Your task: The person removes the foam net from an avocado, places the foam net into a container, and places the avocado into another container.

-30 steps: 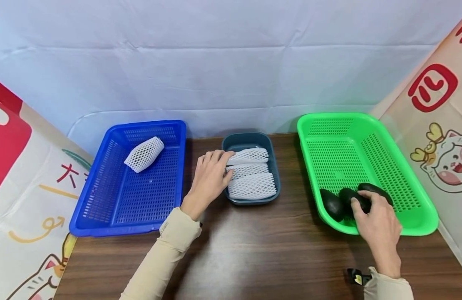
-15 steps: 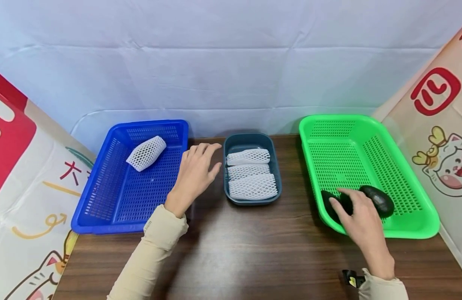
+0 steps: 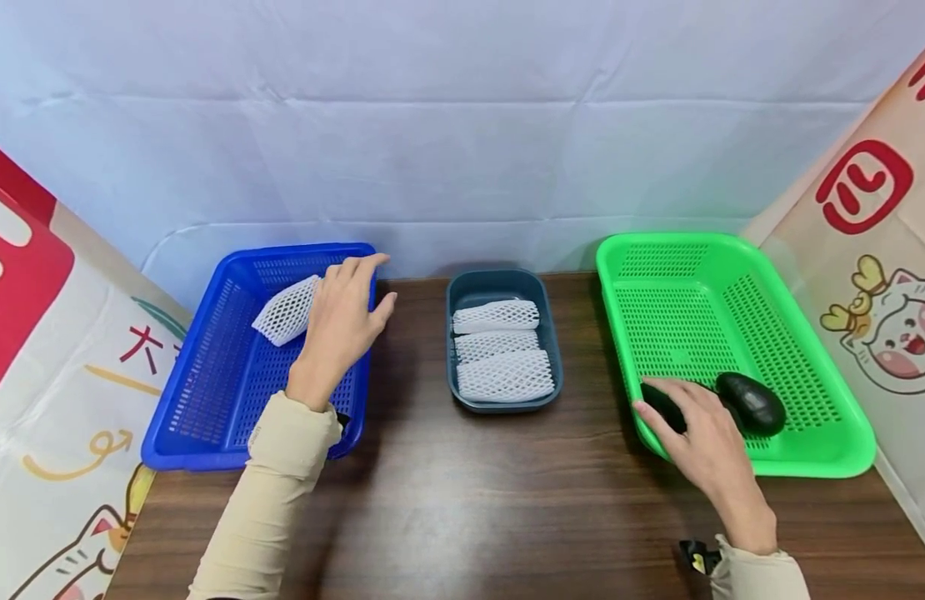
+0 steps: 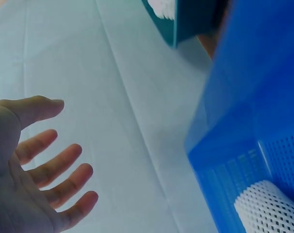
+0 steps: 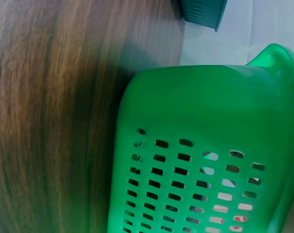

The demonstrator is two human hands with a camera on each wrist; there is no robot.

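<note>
My left hand (image 3: 341, 312) hovers over the right side of the blue basket (image 3: 230, 461), fingers loosely spread and holding nothing. Beneath it lies a white foam net sleeve (image 3: 285, 312), partly covered by the hand in the head view. Over the near left corner of the green basket (image 3: 856, 433), my right hand (image 3: 706, 442) reaches across a dark avocado-like fruit (image 3: 663, 408). Its thumb lies at the basket's rim, with the fingers extended above that fruit. Just right of the hand sits another glossy dark fruit (image 3: 751, 404). The right wrist view shows mainly the basket's outer wall.
Between the baskets stands a small dark teal container (image 3: 556, 350) with several white foam net sleeves (image 3: 505, 375) in it. All three stand on a brown wooden table (image 3: 492, 500), backed by a pale cloth (image 3: 462, 167). Printed panels (image 3: 875, 333) flank both sides.
My left hand has left the sleeves in the teal container and moved left over the blue basket. My right hand has shifted left across the dark fruits, and the rightmost fruit has turned slightly.
</note>
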